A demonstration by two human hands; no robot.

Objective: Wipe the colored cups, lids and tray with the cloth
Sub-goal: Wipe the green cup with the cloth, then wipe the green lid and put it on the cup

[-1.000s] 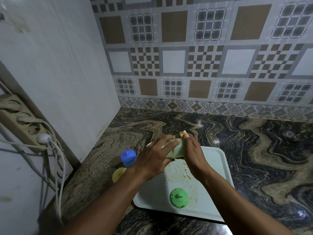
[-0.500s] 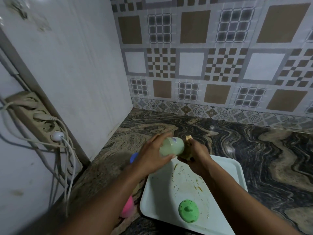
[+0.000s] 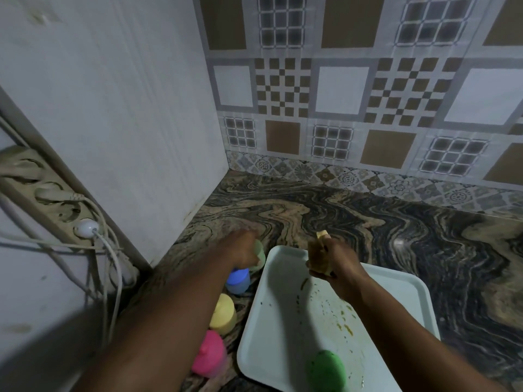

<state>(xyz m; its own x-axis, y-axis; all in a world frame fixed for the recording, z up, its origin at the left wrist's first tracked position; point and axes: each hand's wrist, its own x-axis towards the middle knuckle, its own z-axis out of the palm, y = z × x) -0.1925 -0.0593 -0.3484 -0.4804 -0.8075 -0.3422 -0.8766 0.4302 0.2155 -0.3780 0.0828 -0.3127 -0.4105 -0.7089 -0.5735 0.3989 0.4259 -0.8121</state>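
— Left hand (image 3: pixel 244 250) swung the pale green cup (image 3: pixel 260 257) off the tray (image 3: pixel 396 275), beside the blue cup (image 3: pixel 237 280).
— Gripping it?
— Blurred fingers, can't tell. Right hand (image 3: pixel 336 261) pinches the yellow cloth (image 3: pixel 318 254) above the tray.

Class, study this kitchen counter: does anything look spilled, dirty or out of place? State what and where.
Yellow-brown smears and specks dot the floor of the pale rectangular plastic tray, between the yellowish cloth in the right hand and the green domed lid lying on it. That residue looks like spilled food.

Open counter (image 3: pixel 382 222) behind and right of the tray (image 3: pixel 283 329) — row of cups (image 3: pixel 223 311) between its left edge and wall (image 3: pixel 127 108).
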